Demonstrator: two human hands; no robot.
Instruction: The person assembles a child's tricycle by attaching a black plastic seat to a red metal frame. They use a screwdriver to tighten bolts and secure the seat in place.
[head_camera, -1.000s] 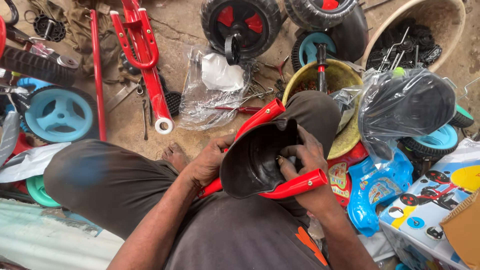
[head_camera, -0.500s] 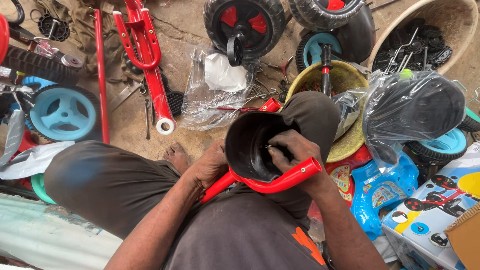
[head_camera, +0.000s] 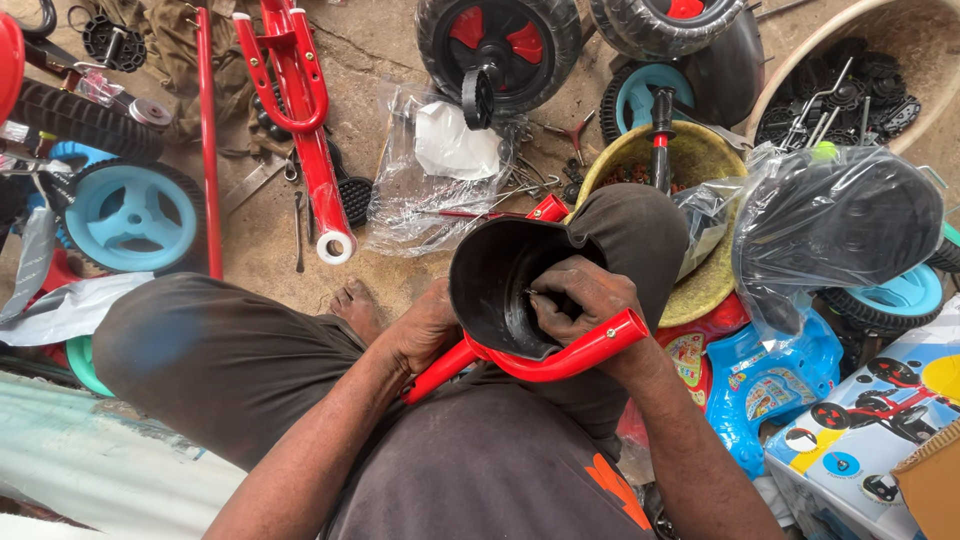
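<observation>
The person sits on the ground with a black moulded plastic seat shell (head_camera: 505, 285) turned upside down over the lap, and a curved red metal tube frame (head_camera: 545, 362) runs under its lower edge. The left hand (head_camera: 425, 328) is closed around the left part of this red tube, just beside the shell, and keeps the two parts together. The right hand (head_camera: 580, 300) reaches into the hollow of the shell; its fingers (head_camera: 548, 302) are pinched together on something very small against the inner wall, maybe a screw or a nut, but it is too small to tell. I judge that the step in hand is the fixing of the seat to its frame from the underside. The next move seems to need a steady grip from the left hand, so the holes stay in line, and fine turning or pressing with the right fingertips, because the space inside the shell is narrow. On the floor ahead lie a red tricycle fork frame (head_camera: 300, 90), a light blue plastic wheel (head_camera: 135, 215), a black wheel with red hub (head_camera: 497, 45), a clear plastic bag (head_camera: 435, 170), and a black seat wrapped in clear plastic (head_camera: 840, 220) at the right.
</observation>
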